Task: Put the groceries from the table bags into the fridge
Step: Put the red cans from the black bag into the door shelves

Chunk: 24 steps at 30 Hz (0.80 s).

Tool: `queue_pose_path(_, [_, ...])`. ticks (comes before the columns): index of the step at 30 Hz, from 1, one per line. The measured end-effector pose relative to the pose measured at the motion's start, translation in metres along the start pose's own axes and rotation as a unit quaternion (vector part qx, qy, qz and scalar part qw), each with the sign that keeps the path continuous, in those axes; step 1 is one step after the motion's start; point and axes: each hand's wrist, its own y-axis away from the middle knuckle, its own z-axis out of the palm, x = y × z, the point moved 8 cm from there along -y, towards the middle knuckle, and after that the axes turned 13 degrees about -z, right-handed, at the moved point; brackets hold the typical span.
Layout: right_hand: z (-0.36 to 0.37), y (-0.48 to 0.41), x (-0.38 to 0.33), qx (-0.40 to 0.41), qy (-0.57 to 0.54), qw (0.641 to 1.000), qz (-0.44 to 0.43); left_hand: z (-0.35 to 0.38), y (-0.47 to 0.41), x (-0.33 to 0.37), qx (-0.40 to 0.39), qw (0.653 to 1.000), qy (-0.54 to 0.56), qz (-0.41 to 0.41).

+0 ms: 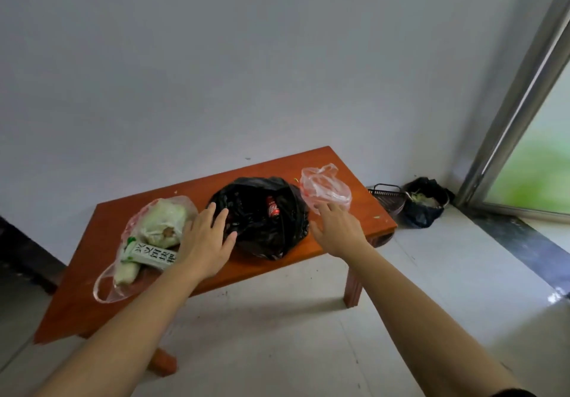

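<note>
Groceries lie in three bags on the low reddish wooden table point(339, 165), which stands against a pale wall. We see a black bag point(262, 239) in the middle with its mouth open, and a clear bag point(135, 227) at the left end. Our left hand point(205, 242) is spread flat, fingers apart, over the left edge of the black bag, gripping nothing. Our right hand point(337, 230) reaches with straight, slightly parted fingers to the near edge of a thin pinkish bag point(324, 188) at the right end; we cannot tell whether it touches. Inside the clear bag are a pale cabbage point(163, 220) and, nearer us, a green-and-white carton point(151, 257) on its side. A small red cola bottle point(273, 208) shows inside the black bag.
</note>
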Motion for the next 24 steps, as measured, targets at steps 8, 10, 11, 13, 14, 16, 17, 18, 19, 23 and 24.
queue_pose_path(8, [0.075,-0.124,-0.001,-0.100,-0.013,0.994,-0.038,0.071,-0.102,-0.023,-0.110,0.993,0.029,0.006])
queue_pose_path(10, [0.100,-0.149,0.003,-0.124,-0.026,0.991,-0.042,0.102,-0.128,-0.023,-0.172,0.984,0.041,0.025])
queue_pose_path(11, [0.113,-0.161,0.005,-0.137,-0.036,0.989,-0.040,0.117,-0.141,-0.021,-0.197,0.979,0.044,0.041])
queue_pose_path(13, [0.138,-0.183,0.009,-0.161,-0.061,0.985,-0.026,0.146,-0.167,-0.016,-0.237,0.967,0.048,0.080])
queue_pose_path(14, [0.150,-0.194,0.011,-0.168,-0.073,0.983,-0.016,0.159,-0.180,-0.012,-0.253,0.961,0.051,0.099])
queue_pose_path(16, [0.173,-0.216,0.015,-0.175,-0.094,0.980,0.012,0.183,-0.206,-0.005,-0.277,0.948,0.054,0.145])
queue_pose_path(17, [0.183,-0.227,0.016,-0.178,-0.103,0.978,0.029,0.193,-0.218,0.000,-0.288,0.941,0.052,0.169])
queue_pose_path(18, [0.192,-0.238,0.017,-0.182,-0.110,0.976,0.046,0.203,-0.230,0.004,-0.299,0.933,0.049,0.194])
queue_pose_path(19, [0.201,-0.248,0.017,-0.186,-0.117,0.974,0.062,0.212,-0.239,0.009,-0.311,0.924,0.042,0.218])
queue_pose_path(23, [0.228,-0.273,0.016,-0.203,-0.135,0.963,0.117,0.244,-0.277,0.016,-0.342,0.899,-0.013,0.274])
queue_pose_path(24, [0.235,-0.276,0.016,-0.211,-0.137,0.959,0.130,0.249,-0.287,0.014,-0.333,0.902,-0.031,0.274])
